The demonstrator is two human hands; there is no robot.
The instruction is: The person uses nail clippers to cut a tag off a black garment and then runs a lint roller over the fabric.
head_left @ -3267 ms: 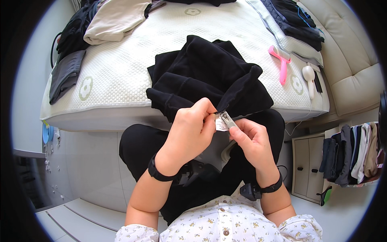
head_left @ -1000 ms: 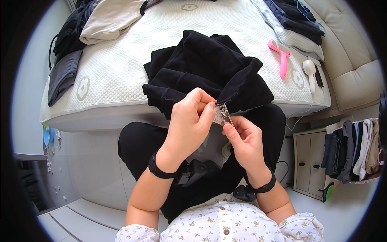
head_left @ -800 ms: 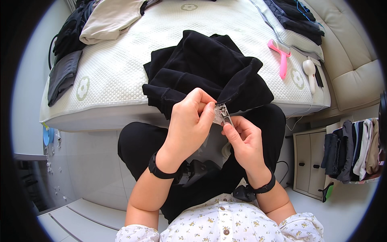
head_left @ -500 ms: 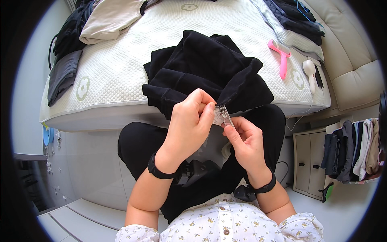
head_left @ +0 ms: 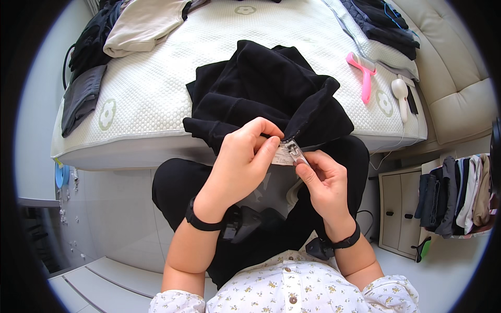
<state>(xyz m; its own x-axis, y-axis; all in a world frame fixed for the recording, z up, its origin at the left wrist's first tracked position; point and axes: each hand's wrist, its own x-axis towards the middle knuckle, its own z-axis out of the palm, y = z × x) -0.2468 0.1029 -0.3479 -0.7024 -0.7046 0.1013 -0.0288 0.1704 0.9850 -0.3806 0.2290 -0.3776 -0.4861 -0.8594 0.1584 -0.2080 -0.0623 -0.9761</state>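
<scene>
A black garment (head_left: 261,94) lies bunched at the near edge of the bed, its hem hanging toward my lap. My left hand (head_left: 245,156) is closed, thumb and fingers pinching the garment's edge beside a white care label (head_left: 282,156). Between the thumb and fingers of my right hand (head_left: 326,182) is a small shiny metal nail clipper (head_left: 296,152). Its head meets the garment's edge at the top of the label. Whether the jaws have closed on any thread is too small to tell.
The white quilted bed (head_left: 151,99) bears a pink lint roller (head_left: 364,78), a white handheld device with a cord (head_left: 400,96), and dark folded clothes (head_left: 83,99). Beige cabinet (head_left: 399,208) and a basket of clothes (head_left: 456,193) stand at right.
My right hand has shifted slightly right and down with the nail clipper, which is now more tilted. More of the white label shows. My left hand keeps its pinch.
</scene>
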